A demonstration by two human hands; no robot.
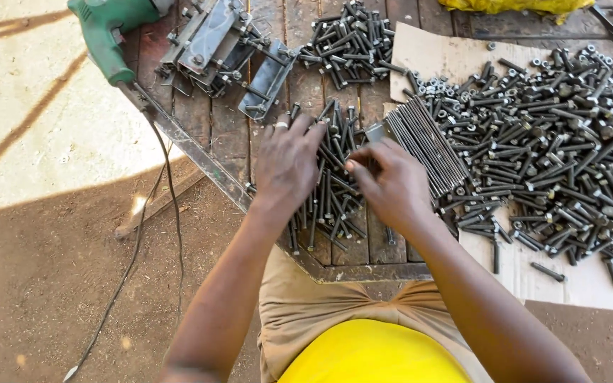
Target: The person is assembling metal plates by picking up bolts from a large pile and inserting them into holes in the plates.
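— What are the two hands doing?

— The left hand (pixel 286 167) lies flat, fingers spread, on a small pile of dark bolts (pixel 331 191) near the table's front edge; it grips nothing. The right hand (pixel 390 186) pinches something small at its fingertips, probably one bolt, though the view is too poor to be sure.

— How many of each thing around them?

— Three bolt piles: the small one under the hands, another (pixel 349 42) at the far edge, and a big heap (pixel 555 142) on a cardboard sheet (pixel 448 57) to the right. One bundle of thin rods (pixel 427 145) lies just beside the right hand. One stack of metal brackets (pixel 225 53) and one green power tool (pixel 108 32) sit at the far left corner.

— Any room to move?

— The table (pixel 232 135) shows bare planks left of the left hand, up to its slanting metal edge. The right side is crowded.
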